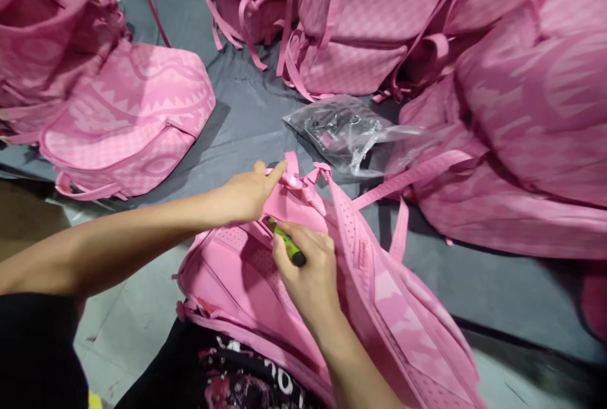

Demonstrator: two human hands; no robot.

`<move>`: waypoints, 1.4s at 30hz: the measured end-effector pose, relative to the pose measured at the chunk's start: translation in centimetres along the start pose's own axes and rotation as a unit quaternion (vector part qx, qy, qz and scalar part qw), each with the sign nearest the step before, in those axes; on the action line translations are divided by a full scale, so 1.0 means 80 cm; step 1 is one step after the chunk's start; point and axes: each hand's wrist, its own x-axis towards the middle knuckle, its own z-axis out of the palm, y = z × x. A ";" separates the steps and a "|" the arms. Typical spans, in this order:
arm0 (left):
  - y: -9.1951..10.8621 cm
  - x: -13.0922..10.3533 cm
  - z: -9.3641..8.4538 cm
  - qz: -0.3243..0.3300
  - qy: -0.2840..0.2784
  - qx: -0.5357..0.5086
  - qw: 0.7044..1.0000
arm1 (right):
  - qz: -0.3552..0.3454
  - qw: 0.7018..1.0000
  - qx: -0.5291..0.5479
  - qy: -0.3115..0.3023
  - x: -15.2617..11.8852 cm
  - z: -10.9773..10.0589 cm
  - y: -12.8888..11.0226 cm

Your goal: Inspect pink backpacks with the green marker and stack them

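A pink backpack (pixel 284 339) lies tilted across my lap and the table's edge, its main compartment open towards me. My left hand (pixel 251 194) grips its upper rim by the top loop and strap ends; some of its fingers are hidden behind the fabric. In my closed right hand (pixel 310 263) is a green pen-like tool (pixel 290 243) with a black end. The tool's dark tip points at the inner fabric just below my left hand; whether it touches the fabric I cannot tell.
Several pink patterned backpacks stand at the back and right, including a large backpack (pixel 526 112). Another backpack (pixel 142 124) lies on the left. Beyond my hands a clear plastic bag (pixel 341 131) of small dark pieces rests on the grey-covered table (pixel 246 105).
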 end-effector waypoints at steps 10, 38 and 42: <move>-0.006 0.003 0.010 0.016 0.022 -0.022 0.999 | 0.039 0.999 0.026 -0.019 0.003 0.001 -0.003; -0.011 -0.002 0.012 0.016 0.029 -0.034 0.999 | 0.086 0.984 0.097 -0.118 0.018 -0.034 -0.015; -0.012 -0.002 0.012 0.024 0.018 -0.051 0.998 | 0.040 0.992 0.101 0.071 0.047 -0.119 0.007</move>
